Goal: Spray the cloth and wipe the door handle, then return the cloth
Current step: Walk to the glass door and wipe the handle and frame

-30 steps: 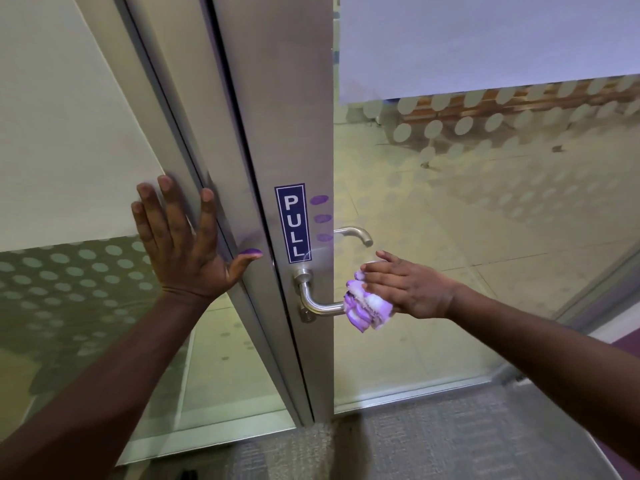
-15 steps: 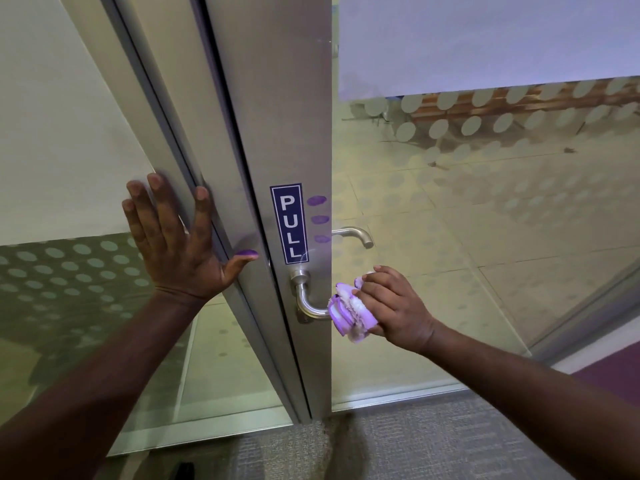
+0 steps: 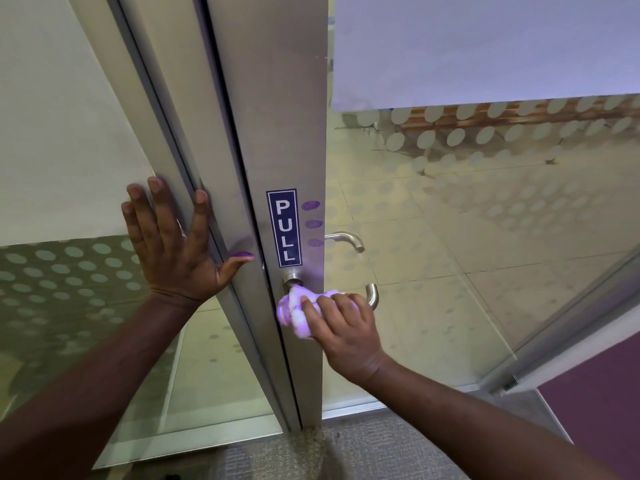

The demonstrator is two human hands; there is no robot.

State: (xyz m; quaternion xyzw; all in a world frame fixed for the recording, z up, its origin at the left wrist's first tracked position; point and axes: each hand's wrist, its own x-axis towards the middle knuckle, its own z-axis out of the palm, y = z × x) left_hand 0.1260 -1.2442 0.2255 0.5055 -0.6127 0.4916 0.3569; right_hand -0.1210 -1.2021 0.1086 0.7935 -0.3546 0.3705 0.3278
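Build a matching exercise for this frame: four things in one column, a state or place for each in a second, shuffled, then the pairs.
Things:
1. left hand
2. right hand
3. cloth
4. PULL sign

States or places:
A. bunched against the near door handle, by its base
B. stuck upright on the metal door stile, above the handle
C. spread flat on the door frame, holding nothing
D. closed around the cloth

Pairs: 1-C, 2-D, 3-A, 4-B
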